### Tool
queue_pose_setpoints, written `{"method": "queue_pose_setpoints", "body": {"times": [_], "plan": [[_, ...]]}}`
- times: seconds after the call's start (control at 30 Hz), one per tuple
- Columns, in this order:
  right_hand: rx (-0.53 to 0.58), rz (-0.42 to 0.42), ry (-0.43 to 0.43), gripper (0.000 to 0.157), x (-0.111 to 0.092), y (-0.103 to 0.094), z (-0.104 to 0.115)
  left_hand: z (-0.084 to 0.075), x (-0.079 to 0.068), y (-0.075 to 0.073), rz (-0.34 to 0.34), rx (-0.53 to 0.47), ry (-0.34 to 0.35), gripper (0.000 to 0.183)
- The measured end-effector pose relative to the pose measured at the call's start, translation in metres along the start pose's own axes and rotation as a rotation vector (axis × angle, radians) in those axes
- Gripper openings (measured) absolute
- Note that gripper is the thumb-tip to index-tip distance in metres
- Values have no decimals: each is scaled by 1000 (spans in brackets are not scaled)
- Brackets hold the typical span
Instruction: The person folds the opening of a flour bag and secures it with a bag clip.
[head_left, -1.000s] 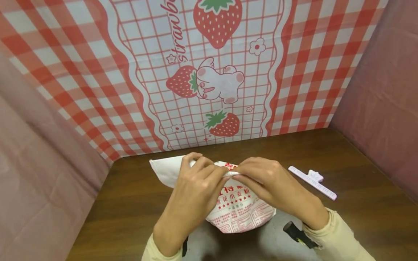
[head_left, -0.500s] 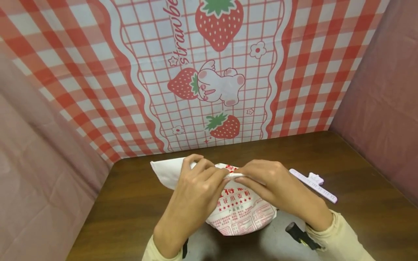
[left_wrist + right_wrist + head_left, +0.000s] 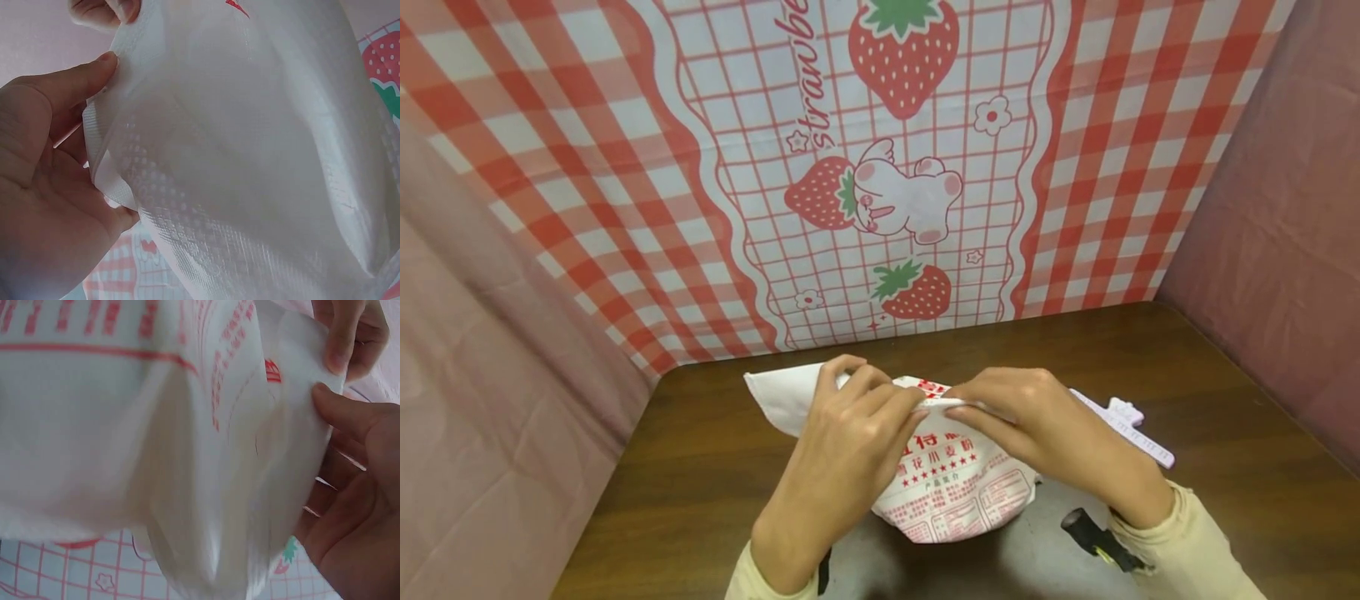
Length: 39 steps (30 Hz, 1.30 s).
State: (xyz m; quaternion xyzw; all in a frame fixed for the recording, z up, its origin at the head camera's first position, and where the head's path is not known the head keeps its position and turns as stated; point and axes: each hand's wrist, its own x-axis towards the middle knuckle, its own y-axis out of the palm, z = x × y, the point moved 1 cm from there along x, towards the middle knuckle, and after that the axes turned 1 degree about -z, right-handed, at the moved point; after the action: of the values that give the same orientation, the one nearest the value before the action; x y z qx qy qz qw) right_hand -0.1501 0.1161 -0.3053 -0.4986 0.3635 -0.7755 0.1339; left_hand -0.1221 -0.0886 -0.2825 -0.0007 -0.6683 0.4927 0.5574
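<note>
A white woven flour bag (image 3: 951,496) with red print is held up between both hands over the near part of the table. Its top edge is folded into a narrow strip. My left hand (image 3: 853,442) pinches that folded edge, and a plain white corner of the bag sticks out to the left. On the other side my right hand (image 3: 1037,421) pinches the same fold between thumb and fingers, a short stretch away. In the left wrist view the left thumb (image 3: 94,78) presses on the bag's rim. The right thumb (image 3: 344,409) does likewise in the right wrist view.
A pale purple bag clip (image 3: 1123,421) lies on the brown wooden table (image 3: 700,467), partly behind the right wrist. A red-and-white strawberry cloth (image 3: 895,167) hangs at the back, with pink curtains on both sides. A black strap piece (image 3: 1097,537) sits by the right sleeve.
My right hand has slid slightly right along the fold, so more of the folded strip shows between the hands. Its wrist now overlaps the bag clip. The left hand stays nearly still.
</note>
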Motion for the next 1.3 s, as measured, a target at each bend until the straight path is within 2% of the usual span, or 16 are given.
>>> {"method": "queue_pose_setpoints", "body": {"times": [0.17, 0.4, 0.7, 1.07, 1.3], "plan": [[-39, 106, 116, 3, -3, -5, -4, 1, 0, 1, 24, 9, -5, 9], [-10, 108, 54, 11, -1, -6, -4, 1, -2, 1, 7, 9, -3, 7], [-51, 151, 169, 8, -4, -10, -9, 3, -1, 0, 0, 1, -9, 10], [-25, 180, 150, 8, -6, -15, -11, 4, 0, 0, 19, 13, -1, 10], [-48, 278, 264, 15, -10, -21, -13, 4, -1, 2, 27, 14, -4, 10]]}}
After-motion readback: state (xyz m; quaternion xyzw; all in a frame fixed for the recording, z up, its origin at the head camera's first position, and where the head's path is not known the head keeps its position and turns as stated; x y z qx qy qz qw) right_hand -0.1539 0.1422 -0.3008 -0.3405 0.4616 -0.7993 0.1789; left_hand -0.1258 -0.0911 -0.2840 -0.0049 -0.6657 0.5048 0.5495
